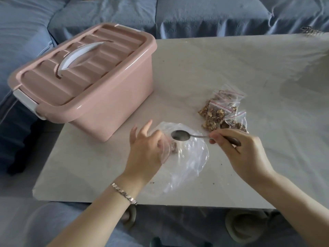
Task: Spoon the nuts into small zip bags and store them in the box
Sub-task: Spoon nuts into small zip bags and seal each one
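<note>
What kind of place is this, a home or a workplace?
Most likely a living room at home. A low pale table stands in front of a sofa draped in blue cloth, and a pink household storage box sits on the table, with small zip bags of nuts nearby.

Cool, dim daylight falls softly from the far right, where the pale grey table (231, 68) washes out toward its right edge. The glossy pink plastic box (114, 104) carries soft highlights along its lid rim, and its left side drops into dark shade. The crumpled clear plastic bag (188, 157) glints white, and the small metal spoon (179, 135) reflects dully. Shadows are faint. Wide-angle distortion curves the table's edges, and its far right corner smears.
</note>
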A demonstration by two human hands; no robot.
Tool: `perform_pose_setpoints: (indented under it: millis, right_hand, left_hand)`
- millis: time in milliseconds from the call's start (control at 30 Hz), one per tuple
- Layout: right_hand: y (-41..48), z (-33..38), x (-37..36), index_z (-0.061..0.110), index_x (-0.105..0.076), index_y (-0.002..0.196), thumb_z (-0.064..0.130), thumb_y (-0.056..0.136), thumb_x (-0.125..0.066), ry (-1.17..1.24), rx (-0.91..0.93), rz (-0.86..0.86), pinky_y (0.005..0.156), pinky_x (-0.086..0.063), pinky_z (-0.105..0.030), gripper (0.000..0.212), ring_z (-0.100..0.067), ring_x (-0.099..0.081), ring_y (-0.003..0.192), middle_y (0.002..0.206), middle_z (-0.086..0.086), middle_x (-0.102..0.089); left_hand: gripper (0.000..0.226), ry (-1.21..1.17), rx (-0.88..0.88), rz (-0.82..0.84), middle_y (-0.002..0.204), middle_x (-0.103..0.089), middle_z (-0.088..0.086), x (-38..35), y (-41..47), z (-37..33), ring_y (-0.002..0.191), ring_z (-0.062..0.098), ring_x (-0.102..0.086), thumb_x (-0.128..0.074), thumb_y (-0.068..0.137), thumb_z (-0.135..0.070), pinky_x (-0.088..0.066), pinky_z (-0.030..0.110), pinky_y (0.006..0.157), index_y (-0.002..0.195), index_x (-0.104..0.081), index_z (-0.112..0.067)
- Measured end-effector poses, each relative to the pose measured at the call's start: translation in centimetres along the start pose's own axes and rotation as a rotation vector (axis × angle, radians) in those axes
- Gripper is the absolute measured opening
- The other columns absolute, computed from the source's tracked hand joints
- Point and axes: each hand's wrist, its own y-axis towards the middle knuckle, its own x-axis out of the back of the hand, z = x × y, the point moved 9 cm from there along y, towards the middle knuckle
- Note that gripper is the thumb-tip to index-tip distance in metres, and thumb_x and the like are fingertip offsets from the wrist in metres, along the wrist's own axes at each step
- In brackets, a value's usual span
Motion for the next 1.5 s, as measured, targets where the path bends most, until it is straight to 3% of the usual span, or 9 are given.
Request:
perform_pose_setpoints:
  millis: [133,300,367,567,867,1000,1167,1300,1500]
  right_hand:
    - [-0.5,0.2,-0.2,0.013,-0.07,0.091,0.029,0.086,-0.06,0.029,0.046,0.012,0.072,-0.045,-0.004,0.02,0.003,-0.062,0.081,0.079,0.017,-0.064]
    - [-0.6,0.5,-0.2,0.018,-0.068,0.09,0.034,0.088,-0.052,0.067,0.101,0.012,0.074,-0.048,-0.011,0.022,-0.003,-0.063,0.08,0.081,0.006,-0.067]
    - [-0.4,0.9,-1.4,0.013,-0.071,0.088,0.035,0.089,-0.052,0.033,0.153,0.081,0.073,-0.048,-0.013,0.029,-0.004,-0.062,0.078,0.081,0.003,-0.067]
    - [-0.3,1.5,-2.8,0.009,-0.073,0.091,0.044,0.091,-0.046,-0.11,0.286,0.239,0.073,-0.047,-0.015,0.044,-0.004,-0.058,0.08,0.084,0.003,-0.067]
    - [-1.3,0.9,-0.8,0.013,-0.073,0.087,0.046,0.09,-0.047,-0.141,0.338,0.3,0.076,-0.046,-0.011,0.042,0.001,-0.059,0.082,0.086,0.012,-0.066]
    - [-1.4,-0.4,0.2,0.023,-0.07,0.089,0.052,0.089,-0.046,-0.033,0.179,0.2,0.075,-0.043,-0.006,0.038,0.006,-0.06,0.084,0.096,0.019,-0.062]
    - [-1.8,-2.1,0.0,0.023,-0.068,0.09,0.03,0.086,-0.055,-0.055,-0.004,0.032,0.07,-0.04,0.0,0.015,0.01,-0.058,0.082,0.079,0.029,-0.064]
    - [-2.7,-2.5,-0.5,0.012,-0.071,0.088,0.027,0.088,-0.055,-0.143,-0.041,0.022,0.064,-0.041,-0.008,0.022,-0.005,-0.057,0.079,0.075,0.019,-0.06]
    - [-3.0,-3.0,0.5,0.027,-0.065,0.086,0.021,0.088,-0.061,-0.044,-0.128,-0.019,0.064,-0.041,-0.003,0.008,0.003,-0.06,0.08,0.077,0.012,-0.067]
  left_hand:
    - [0.03,-0.109,0.152,-0.026,0.064,-0.055,-0.003,-0.8,0.0,2.8,0.081,0.031,-0.062,-0.046,0.084,-0.01,-0.049,0.045,0.076,0.061,-0.037,-0.026]
    - [0.013,-0.25,0.19,0.125,0.106,-0.061,-0.003,-2.2,-0.2,4.2,0.11,0.007,-0.055,-0.049,0.083,0.007,-0.042,0.012,0.082,0.083,-0.055,-0.005]
    - [0.037,-0.3,0.188,0.159,0.104,-0.058,-0.01,-2.7,-0.2,4.4,0.099,0.007,-0.055,-0.05,0.083,0.01,-0.037,0.007,0.083,0.105,-0.061,-0.016]
    - [0.032,-0.166,0.102,0.077,0.069,-0.049,-0.012,-3.0,0.8,3.7,0.067,0.007,-0.047,-0.054,0.081,0.0,-0.036,0.017,0.06,0.062,-0.041,-0.021]
    - [0.023,0.054,0.283,0.053,0.056,-0.033,-0.006,-3.8,1.6,4.4,0.062,0.027,-0.041,-0.055,0.085,-0.01,-0.027,0.029,0.056,0.074,-0.035,-0.013]
    - [0.028,-0.121,0.406,0.042,0.066,-0.052,0.006,-4.9,1.3,5.5,0.065,0.028,-0.05,-0.067,0.075,-0.008,-0.04,0.033,0.06,0.073,-0.04,-0.009]
    - [0.045,-0.324,0.436,0.129,0.076,-0.033,-0.007,-5.8,0.6,5.2,0.065,0.01,-0.033,-0.077,0.067,-0.008,-0.034,0.01,0.058,0.07,-0.033,-0.018]
    - [0.041,-0.271,0.397,0.198,0.093,-0.027,-0.004,-5.7,-0.2,4.6,0.076,0.009,-0.034,-0.052,0.066,0.015,-0.035,0.005,0.067,0.069,-0.03,-0.019]
    - [0.028,-0.315,0.175,0.13,0.102,-0.056,-0.01,-3.1,-0.5,2.7,0.1,0.002,-0.052,-0.048,0.085,0.006,-0.033,0.001,0.085,0.076,-0.053,-0.02]
